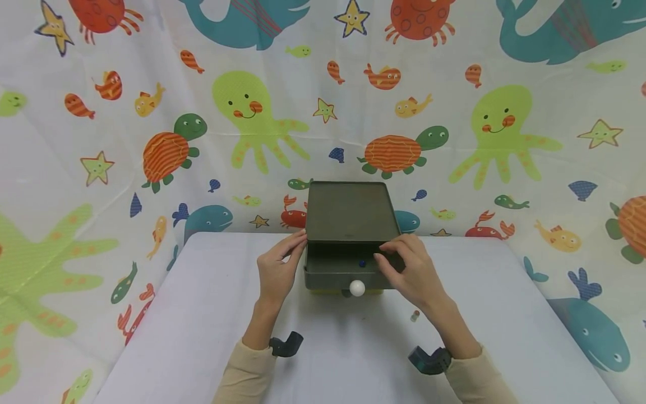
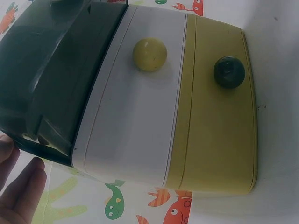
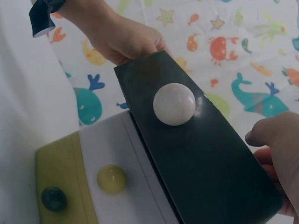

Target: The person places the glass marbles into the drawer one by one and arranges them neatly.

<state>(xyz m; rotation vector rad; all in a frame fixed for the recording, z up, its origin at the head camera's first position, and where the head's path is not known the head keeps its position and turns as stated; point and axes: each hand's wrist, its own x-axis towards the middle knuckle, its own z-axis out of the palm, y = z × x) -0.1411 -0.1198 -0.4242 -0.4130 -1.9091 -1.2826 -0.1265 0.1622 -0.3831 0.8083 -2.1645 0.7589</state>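
Note:
A small drawer cabinet point(image 1: 348, 210) with a dark green top stands on the white table. Its dark green top drawer point(image 1: 328, 280) is pulled out and has a white knob point(image 3: 174, 104). Inside lies a small round dark blue thing point(image 1: 362, 263). My left hand point(image 1: 276, 275) is at the cabinet's left side, fingertips at its edge beside the drawer. Over the drawer's right end is my right hand point(image 1: 411, 272), its thumb and fingers apart. Below are a white drawer point(image 2: 135, 102) with a yellow knob point(image 2: 150, 54) and a yellow drawer point(image 2: 215, 126) with a green knob point(image 2: 229, 72).
A white table point(image 1: 212, 292) extends on both sides of the cabinet. On it, near my right wrist, is a small reddish and pale item point(image 1: 415, 316). Behind hangs a cloth point(image 1: 303, 129) printed with sea animals.

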